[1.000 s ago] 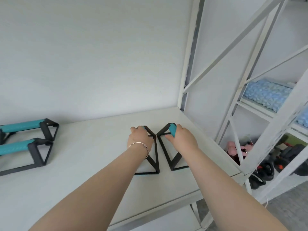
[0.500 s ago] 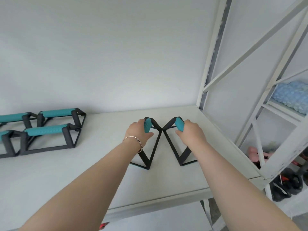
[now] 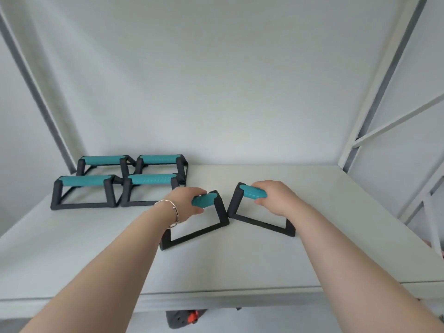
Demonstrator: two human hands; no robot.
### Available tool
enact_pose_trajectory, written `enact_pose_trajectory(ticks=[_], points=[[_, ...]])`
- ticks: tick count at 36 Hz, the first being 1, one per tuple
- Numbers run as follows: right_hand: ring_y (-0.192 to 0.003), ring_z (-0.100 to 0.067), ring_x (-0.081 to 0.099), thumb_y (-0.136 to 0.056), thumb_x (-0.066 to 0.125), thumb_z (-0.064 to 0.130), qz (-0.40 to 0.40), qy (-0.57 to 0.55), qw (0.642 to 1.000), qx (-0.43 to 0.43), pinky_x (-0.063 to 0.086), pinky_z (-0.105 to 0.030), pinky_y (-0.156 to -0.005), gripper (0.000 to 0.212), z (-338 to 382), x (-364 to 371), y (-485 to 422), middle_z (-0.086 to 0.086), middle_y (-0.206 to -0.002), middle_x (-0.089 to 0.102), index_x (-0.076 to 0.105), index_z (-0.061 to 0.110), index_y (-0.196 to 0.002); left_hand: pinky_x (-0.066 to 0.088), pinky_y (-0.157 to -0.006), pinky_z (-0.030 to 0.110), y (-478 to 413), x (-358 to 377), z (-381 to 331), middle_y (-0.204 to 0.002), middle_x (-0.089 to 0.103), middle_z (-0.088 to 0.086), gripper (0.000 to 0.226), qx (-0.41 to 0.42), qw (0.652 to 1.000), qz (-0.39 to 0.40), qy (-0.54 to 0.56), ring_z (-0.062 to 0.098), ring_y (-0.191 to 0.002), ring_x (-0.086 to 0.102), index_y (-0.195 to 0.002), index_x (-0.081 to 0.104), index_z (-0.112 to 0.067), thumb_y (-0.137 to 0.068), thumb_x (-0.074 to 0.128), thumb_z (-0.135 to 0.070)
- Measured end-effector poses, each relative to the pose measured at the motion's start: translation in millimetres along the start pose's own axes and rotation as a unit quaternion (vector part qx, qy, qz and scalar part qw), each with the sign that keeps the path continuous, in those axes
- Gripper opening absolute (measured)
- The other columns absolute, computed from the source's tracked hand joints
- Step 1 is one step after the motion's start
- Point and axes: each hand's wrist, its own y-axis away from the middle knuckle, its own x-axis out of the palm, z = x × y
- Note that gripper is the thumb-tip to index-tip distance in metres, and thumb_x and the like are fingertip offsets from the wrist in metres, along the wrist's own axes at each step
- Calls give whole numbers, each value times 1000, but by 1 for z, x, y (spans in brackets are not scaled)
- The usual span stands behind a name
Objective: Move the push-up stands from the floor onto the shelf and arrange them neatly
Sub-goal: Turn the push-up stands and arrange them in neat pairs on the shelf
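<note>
Two push-up stands with black frames and teal grips stand on the white shelf (image 3: 336, 236), near its middle. My left hand (image 3: 186, 204) is closed around the teal grip of the left stand (image 3: 219, 212). My right hand (image 3: 276, 198) is closed around the grip of the right stand (image 3: 259, 222). The two stands are angled toward each other, their near corners almost touching. Several more push-up stands (image 3: 120, 186) sit at the back left of the shelf in two tidy rows, long sides facing me.
White and grey uprights (image 3: 374, 97) and a diagonal brace frame the shelf on the right, and a grey upright (image 3: 36, 92) rises at the left. A dark object with a red part (image 3: 185, 318) shows below the shelf's front edge.
Both held stands have turned from end-on toward a sideways position and spread apart. The view has swung left, bringing the stands at the back left fully into sight.
</note>
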Motion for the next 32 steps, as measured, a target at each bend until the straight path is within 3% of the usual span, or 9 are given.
enact_pose_trajectory(ticks=[6,15,22,32], points=[[-107,-19,54,-88,66,20,39,-31,998,-49,42,-31,-90,39,75,26,-6,2,-120,62,60,29,-126,43,-91,27,36,-35,79,-119,62,-6,45,10,999,31,-17,14,-100,54,-131,52,-34,-88,63,-26],[-114,-19,53,-89,66,21,73,-43,994,-75,41,-35,-101,43,175,75,-16,3,-126,60,58,32,-130,40,-94,26,75,-77,182,-122,57,-8,46,-5,999,41,-15,11,-101,50,-131,52,-37,-89,62,-23],[-119,-20,51,-90,66,21,76,-36,994,-73,39,-35,-105,47,227,100,-25,4,-131,56,55,33,-134,38,-103,28,85,-94,246,-129,58,-10,46,-9,999,43,-27,14,-115,52,-131,53,-38,-89,62,-21],[-120,-19,50,-91,64,20,84,-24,993,-83,38,-31,-104,48,276,118,-38,5,-130,56,53,31,-137,37,-107,31,90,-110,300,-128,57,-8,45,1,999,29,-25,16,-116,50,-132,53,-38,-92,58,-18]])
